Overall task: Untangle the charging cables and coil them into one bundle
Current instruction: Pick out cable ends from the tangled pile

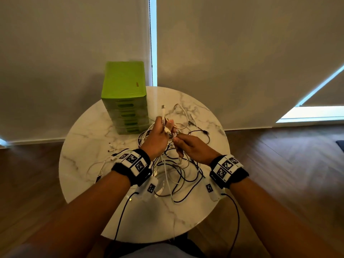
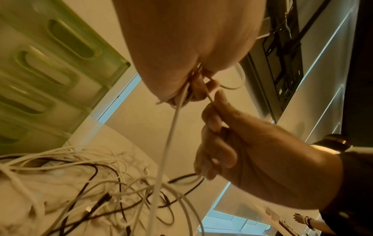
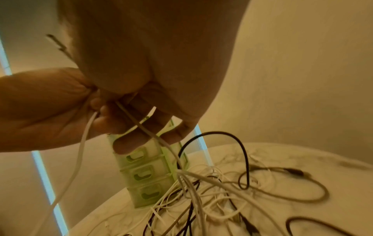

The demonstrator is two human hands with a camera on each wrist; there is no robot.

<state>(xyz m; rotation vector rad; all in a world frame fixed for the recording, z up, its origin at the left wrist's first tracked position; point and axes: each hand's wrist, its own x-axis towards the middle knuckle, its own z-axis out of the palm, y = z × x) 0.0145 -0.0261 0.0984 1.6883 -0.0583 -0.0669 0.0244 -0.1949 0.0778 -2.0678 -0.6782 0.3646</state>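
Observation:
A tangle of white and black charging cables (image 1: 175, 170) lies on the round marble table (image 1: 89, 146). My left hand (image 1: 160, 135) is raised above the heap and grips several white cables; one plug end (image 1: 163, 107) sticks up out of the fist. My right hand (image 1: 188, 146) is right beside it and pinches a thin white cable (image 2: 210, 99) between thumb and forefinger. In the left wrist view a white cable (image 2: 169, 137) hangs from my left hand down to the heap (image 2: 80, 183). In the right wrist view the pinched cable (image 3: 145, 129) runs down into the pile (image 3: 201, 191).
A green plastic drawer unit (image 1: 124, 95) stands at the table's back left, just beyond my hands. Loose cable ends (image 1: 201, 131) trail to the right and left (image 1: 111, 155) of the heap. Window blinds hang behind the table and wooden floor surrounds it.

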